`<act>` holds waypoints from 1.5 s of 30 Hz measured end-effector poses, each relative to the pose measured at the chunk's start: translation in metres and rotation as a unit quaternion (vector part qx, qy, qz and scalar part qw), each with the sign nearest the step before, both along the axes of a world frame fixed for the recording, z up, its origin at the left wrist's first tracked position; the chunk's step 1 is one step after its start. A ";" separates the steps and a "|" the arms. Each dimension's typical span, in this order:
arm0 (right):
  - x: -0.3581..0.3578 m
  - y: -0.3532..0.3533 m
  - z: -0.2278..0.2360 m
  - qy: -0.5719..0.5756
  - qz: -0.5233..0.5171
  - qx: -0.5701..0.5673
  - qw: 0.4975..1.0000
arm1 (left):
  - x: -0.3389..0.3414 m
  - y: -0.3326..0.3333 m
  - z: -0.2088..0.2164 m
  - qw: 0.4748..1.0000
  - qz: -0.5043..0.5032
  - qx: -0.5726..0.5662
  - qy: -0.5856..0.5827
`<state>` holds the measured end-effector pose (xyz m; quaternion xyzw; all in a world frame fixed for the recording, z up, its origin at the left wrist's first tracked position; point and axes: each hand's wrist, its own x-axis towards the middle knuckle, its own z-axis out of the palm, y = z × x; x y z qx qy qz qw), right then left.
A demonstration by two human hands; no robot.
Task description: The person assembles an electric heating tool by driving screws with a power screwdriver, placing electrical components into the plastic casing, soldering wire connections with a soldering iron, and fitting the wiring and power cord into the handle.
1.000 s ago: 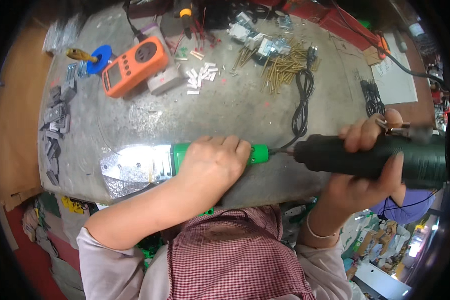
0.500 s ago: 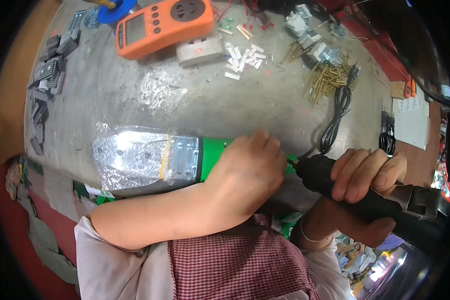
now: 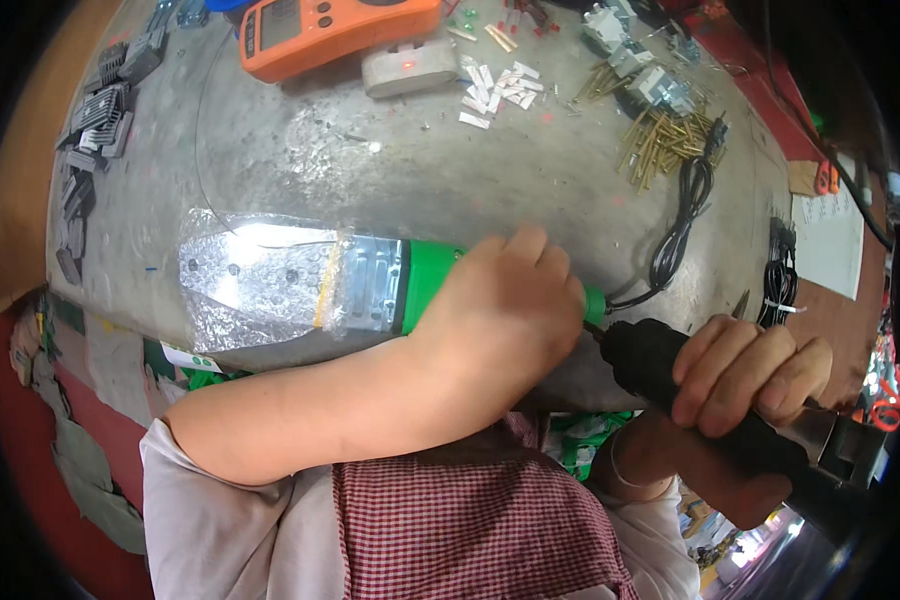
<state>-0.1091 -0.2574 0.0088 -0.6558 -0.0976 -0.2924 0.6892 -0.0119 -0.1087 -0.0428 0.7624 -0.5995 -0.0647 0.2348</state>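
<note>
A tool with a green plastic handle and a flat metal head lies across the near part of the table. Clear bubble wrap covers its head, with a yellow band round it. My left hand is closed over the handle, hiding most of it. In my right hand I grip a black electric screwdriver, its bit pointing left at the handle's right end. Whether the bit sits on a screw is hidden behind my left hand. A black cord runs from that end.
An orange meter and a white socket block stand at the back. White strips, brass-coloured rods and metal-and-white parts lie to their right. Grey finned pieces line the left edge.
The view has shifted, so the table items sit higher in the picture. My left hand still holds the handle; the screwdriver stays at its right end, now tilted slightly more steeply.
</note>
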 end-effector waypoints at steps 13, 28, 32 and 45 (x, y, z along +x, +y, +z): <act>0.031 0.020 0.040 -0.006 -0.023 0.022 0.999 | -0.004 0.062 0.020 0.997 -0.013 -0.070 0.027; 0.089 0.073 0.010 0.034 0.053 0.023 0.998 | -0.012 0.097 -0.031 0.991 -0.005 -0.122 -0.051; 0.092 0.072 0.020 0.064 -0.036 0.025 0.997 | -0.011 0.091 -0.028 0.991 0.001 -0.112 -0.076; 0.016 0.087 0.015 0.022 0.242 -0.007 0.970 | 0.004 0.095 -0.039 0.977 -0.013 -0.159 -0.142</act>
